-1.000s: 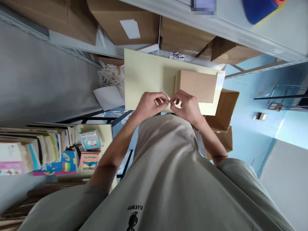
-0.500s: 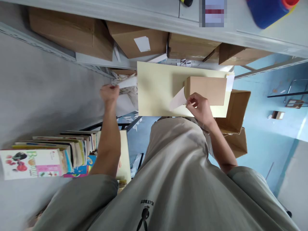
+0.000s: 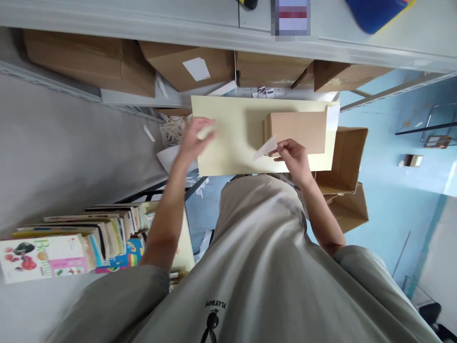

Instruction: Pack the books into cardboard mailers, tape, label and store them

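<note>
My right hand (image 3: 294,157) pinches a white paper label (image 3: 266,146) by its edge, close to the near left corner of a closed brown cardboard box (image 3: 300,133). The box rests on a pale yellow tabletop (image 3: 228,157). Over the left end of that tabletop is my left hand (image 3: 196,138), slightly blurred, its thumb and fingers apart and nothing in them. Left of it, a small white strip of paper (image 3: 149,133) is in front of the grey wall or floor, apart from my hand. A bin of white paper scraps (image 3: 173,131) lies just beyond the hand.
A shelf (image 3: 200,35) with several cardboard boxes (image 3: 193,66) beneath it runs across the back. White papers (image 3: 332,118) lie at the tabletop's right end. Open cartons (image 3: 342,162) stand on the right. Stacked books (image 3: 110,228) fill the lower left.
My left hand has let go of a white paper strip and moved right, over the tabletop, opening. My right hand keeps the label, which is now turned and nearer the box.
</note>
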`<state>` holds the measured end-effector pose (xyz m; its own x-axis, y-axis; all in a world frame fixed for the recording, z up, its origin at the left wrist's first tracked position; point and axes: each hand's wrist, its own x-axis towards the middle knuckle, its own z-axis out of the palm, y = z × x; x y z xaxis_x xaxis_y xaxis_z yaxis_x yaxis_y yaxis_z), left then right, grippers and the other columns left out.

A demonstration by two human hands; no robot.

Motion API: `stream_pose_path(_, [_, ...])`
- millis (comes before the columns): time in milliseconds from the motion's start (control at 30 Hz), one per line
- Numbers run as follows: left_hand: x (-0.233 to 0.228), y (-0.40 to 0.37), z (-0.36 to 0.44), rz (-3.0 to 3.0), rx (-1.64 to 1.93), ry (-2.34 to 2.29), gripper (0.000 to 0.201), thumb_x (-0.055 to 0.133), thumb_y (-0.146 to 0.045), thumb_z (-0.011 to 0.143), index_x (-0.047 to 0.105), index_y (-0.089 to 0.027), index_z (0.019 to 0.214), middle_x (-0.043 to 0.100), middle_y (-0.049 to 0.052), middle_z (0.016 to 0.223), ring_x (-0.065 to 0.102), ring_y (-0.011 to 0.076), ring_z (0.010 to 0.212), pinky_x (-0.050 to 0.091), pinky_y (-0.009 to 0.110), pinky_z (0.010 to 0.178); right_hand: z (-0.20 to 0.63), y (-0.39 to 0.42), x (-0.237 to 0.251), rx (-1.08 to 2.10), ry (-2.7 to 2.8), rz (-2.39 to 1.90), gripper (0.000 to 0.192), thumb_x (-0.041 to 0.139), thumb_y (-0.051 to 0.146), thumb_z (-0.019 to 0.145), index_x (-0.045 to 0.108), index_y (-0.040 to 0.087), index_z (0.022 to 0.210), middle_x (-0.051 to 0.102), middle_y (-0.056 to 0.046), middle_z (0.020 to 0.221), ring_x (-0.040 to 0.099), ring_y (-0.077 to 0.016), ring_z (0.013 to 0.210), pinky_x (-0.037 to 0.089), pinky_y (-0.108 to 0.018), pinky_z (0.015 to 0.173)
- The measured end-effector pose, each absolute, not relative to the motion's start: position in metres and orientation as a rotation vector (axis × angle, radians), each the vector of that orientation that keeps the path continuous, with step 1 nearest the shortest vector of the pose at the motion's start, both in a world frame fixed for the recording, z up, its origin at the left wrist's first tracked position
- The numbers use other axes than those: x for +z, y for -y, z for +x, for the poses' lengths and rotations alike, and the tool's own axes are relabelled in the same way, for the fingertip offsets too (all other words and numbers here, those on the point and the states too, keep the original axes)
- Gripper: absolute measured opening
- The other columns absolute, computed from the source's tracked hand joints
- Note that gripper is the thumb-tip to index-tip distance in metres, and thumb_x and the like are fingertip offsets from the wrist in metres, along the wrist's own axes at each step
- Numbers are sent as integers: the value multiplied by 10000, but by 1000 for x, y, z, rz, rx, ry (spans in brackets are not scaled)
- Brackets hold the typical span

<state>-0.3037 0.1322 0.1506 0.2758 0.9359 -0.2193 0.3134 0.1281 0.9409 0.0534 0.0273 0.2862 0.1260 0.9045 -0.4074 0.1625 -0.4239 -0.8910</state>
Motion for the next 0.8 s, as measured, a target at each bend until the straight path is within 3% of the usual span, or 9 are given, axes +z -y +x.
stream_pose_path(133, [203,-62,-168,1312,757,-1003,719,1060,-588,804,558,-294,1227,782,177,1552,532,381,1744,423,584,1431,72,-34,283,1403,905,-1672,522,857,773,961,657,292,977,803,-53,1053,851,-253,1101,735,-361,826])
stream_pose_path(267, [210,-44,-109,1212,829,-1109,572,975,-459,905,498,-302,1178,833,162,1421,695,349,1586,506,557,1352,97,-44,280,1431,778,-1674,540,826,791,992,604,299,967,812,-61,1023,868,-276,1107,744,-376,794])
stream_pose_path(367, [195,-50,-88,1079,863,-1140,497,896,-523,963,498,-296,1157,842,120,1264,803,298,1374,594,486,1217,119,-50,278,1450,740,-1683,544,837,799,982,617,302,982,827,-66,1012,867,-280,1058,734,-373,738])
stream_pose_path(500, [180,-59,-60,884,875,-1291,480,880,-580,920,546,-286,1101,810,49,1064,828,250,1113,643,373,995,156,-54,274,1466,897,-1664,611,771,906,969,675,317,1099,839,-68,1109,833,-238,936,674,-334,666])
stream_pose_path(633, [183,-62,-35,845,870,-1368,447,786,-640,907,577,-288,1087,791,27,1032,812,217,1047,630,325,927,197,-56,266,1228,1136,-1722,591,806,882,959,716,334,1164,791,-47,1103,759,-214,853,615,-342,675])
stream_pose_path(800, [195,-61,-13,903,797,-1382,495,755,-707,876,587,-298,1097,785,15,1033,808,226,1035,626,318,878,238,-67,249,1071,1315,-1769,426,839,723,981,765,313,1073,786,-50,1035,688,-222,846,606,-385,788])
